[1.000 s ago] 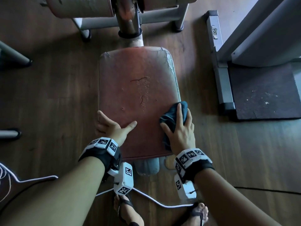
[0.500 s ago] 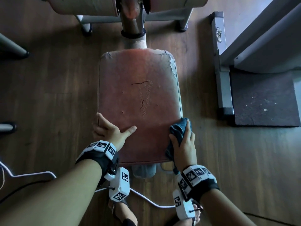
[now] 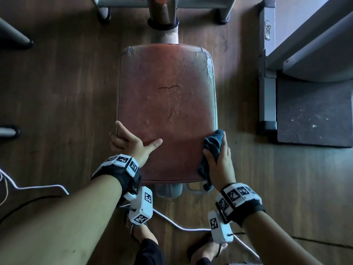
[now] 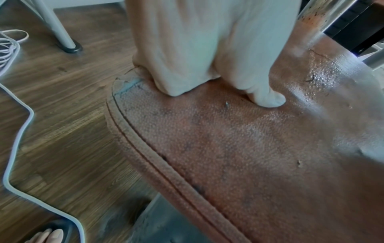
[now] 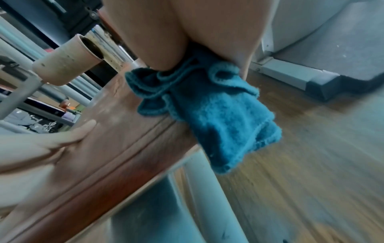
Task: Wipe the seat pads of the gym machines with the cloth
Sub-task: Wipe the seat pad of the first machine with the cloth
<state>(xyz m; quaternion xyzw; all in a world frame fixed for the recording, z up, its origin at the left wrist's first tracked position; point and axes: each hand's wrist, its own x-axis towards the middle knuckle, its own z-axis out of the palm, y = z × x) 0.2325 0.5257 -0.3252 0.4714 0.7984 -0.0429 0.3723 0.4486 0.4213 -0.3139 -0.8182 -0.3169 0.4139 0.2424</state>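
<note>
The worn red-brown seat pad (image 3: 166,104) fills the middle of the head view, cracked at its centre and peeling at the far corners. My left hand (image 3: 131,144) holds its near-left edge, thumb flat on top and fingers curled over the side; the left wrist view shows the thumb (image 4: 268,97) pressing the leather (image 4: 249,148). My right hand (image 3: 219,159) grips a bunched teal cloth (image 3: 214,144) against the pad's near-right edge. In the right wrist view the cloth (image 5: 218,118) hangs over that edge (image 5: 124,144).
The machine's rusty post (image 3: 164,22) rises beyond the pad. A grey frame beam (image 3: 267,73) and dark mat (image 3: 313,111) lie to the right, tube legs (image 3: 15,39) to the left. A white cable (image 3: 172,222) crosses the wooden floor by my sandalled feet (image 3: 141,232).
My right hand has dragged the cloth off the pad's top, outward and toward me, onto the near-right edge. The left hand has kept its hold on the left edge.
</note>
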